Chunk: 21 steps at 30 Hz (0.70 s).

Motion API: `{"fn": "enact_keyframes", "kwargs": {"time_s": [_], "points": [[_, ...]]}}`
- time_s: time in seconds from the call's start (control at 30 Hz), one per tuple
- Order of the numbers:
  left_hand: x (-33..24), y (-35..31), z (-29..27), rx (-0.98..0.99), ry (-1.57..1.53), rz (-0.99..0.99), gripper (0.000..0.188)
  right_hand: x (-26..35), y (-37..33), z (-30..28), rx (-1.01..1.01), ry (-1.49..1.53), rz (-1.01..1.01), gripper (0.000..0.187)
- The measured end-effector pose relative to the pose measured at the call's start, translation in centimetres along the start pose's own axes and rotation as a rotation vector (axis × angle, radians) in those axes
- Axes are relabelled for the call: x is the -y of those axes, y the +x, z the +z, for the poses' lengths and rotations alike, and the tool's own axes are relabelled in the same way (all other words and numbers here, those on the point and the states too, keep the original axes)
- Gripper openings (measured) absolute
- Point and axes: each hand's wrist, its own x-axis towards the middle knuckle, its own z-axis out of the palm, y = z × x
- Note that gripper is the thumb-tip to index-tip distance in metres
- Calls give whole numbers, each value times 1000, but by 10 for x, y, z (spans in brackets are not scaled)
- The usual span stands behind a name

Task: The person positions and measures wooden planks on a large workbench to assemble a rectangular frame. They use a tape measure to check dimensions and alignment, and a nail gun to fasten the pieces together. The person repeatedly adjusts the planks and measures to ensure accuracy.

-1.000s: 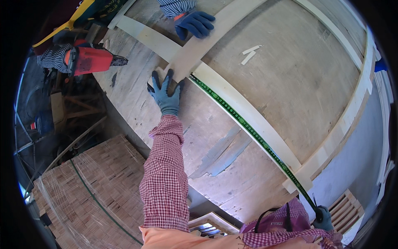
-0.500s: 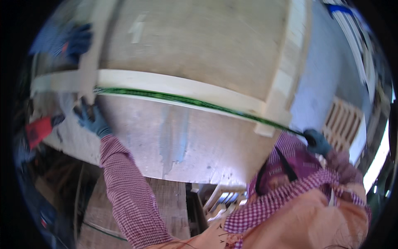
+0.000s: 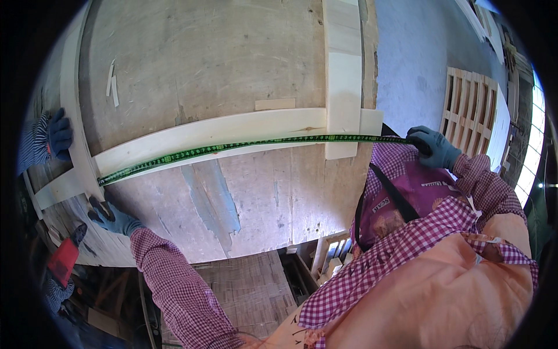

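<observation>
My right hand [image 3: 437, 149], in a blue-grey glove, grips a tape measure, mostly hidden by the fingers. Its green blade [image 3: 244, 143] stretches leftward along a long pale wooden board [image 3: 221, 128]. The blade's far end lies at an upright pale board [image 3: 76, 110] that crosses the long one. Just below that end, my left hand [image 3: 113, 218], gloved too, rests at the foot of the upright board with its fingers spread. Another upright board [image 3: 344, 81] crosses the long board near its right end.
The boards lie on a worn brownish panel [image 3: 203, 58]. A co-worker's gloved hand [image 3: 58, 135] is at the left board; a red tool [image 3: 63, 259] is below it. Thin wood strips [image 3: 114, 87] lie on the panel. A slatted wooden pallet [image 3: 468, 107] stands at right.
My view has turned, so the tape now slopes down to the left and its markings look sharp. Both my hands keep their places at the tape's ends.
</observation>
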Motion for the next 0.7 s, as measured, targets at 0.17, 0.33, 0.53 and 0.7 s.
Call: {"fn": "enact_keyframes", "kwargs": {"time_s": [0.17, 0.33, 0.53, 0.7], "points": [[7, 2, 2, 3, 10, 9, 55, 0, 0, 1, -9, -17, 27, 57], [-6, -2, 2, 17, -262, -89, 73, -4, 0, 0, -7, -20, 16, 56], [-23, -8, -1, -57, -150, -61, 46, -1, 3, -5, -16, -42, 0, 55], [-19, -10, 8, -59, -100, 22, 42, -4, -2, -7, -22, -58, 9, 54]]}}
